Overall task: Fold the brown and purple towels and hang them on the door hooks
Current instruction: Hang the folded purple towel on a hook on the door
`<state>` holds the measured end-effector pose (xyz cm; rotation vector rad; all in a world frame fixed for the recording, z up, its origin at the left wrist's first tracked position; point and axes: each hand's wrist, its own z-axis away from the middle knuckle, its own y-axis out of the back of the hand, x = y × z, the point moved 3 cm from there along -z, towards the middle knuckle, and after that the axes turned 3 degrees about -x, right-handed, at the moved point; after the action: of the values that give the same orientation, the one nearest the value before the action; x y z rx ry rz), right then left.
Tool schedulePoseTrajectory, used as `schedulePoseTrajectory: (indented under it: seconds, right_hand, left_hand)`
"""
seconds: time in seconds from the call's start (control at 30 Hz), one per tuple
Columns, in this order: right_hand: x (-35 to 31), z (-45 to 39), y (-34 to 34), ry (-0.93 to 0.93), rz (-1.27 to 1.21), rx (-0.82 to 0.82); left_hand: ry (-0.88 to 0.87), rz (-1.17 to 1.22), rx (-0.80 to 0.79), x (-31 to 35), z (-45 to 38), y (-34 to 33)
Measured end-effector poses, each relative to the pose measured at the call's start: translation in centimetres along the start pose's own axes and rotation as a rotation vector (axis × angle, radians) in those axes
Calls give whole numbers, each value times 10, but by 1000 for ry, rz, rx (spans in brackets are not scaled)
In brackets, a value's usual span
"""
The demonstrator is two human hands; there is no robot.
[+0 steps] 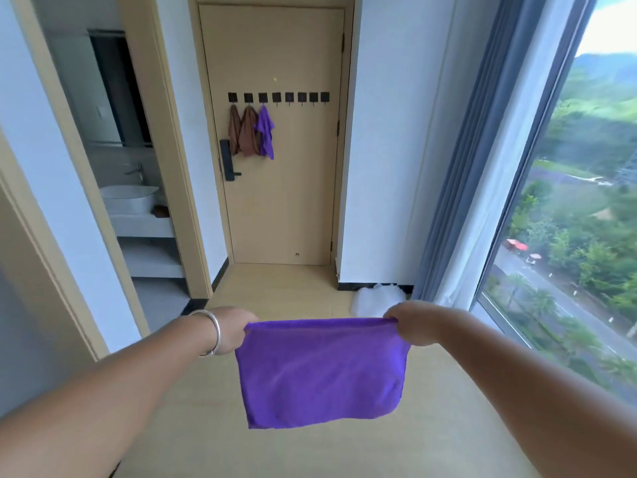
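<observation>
A purple towel hangs folded in front of me, stretched flat between both hands. My left hand grips its upper left corner and my right hand grips its upper right corner. Straight ahead is a beige door with a row of several black hooks. On the three leftmost hooks hang two brown towels and another purple towel. The hooks to the right are bare.
A bathroom doorway with a white basin opens on the left. A large window with blue curtains fills the right side. A white bundle lies on the floor by the wall. A black lock handle sits on the door.
</observation>
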<state>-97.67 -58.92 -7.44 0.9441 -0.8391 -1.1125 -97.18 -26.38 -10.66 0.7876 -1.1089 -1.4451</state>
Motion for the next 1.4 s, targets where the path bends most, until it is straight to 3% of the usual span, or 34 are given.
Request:
schedulePoseTrajectory:
  seconds: [0.37,0.73,1.4]
  right_hand:
    - [43,57,115,12,-165,326]
    - [69,58,182,35,-198,601]
    - [24,-190,290,-28,-50,615]
  left_hand:
    - [19,140,281,35,32,157]
    - [85,129,558,54,29,211]
    - [81,189,573,-88,-150,306]
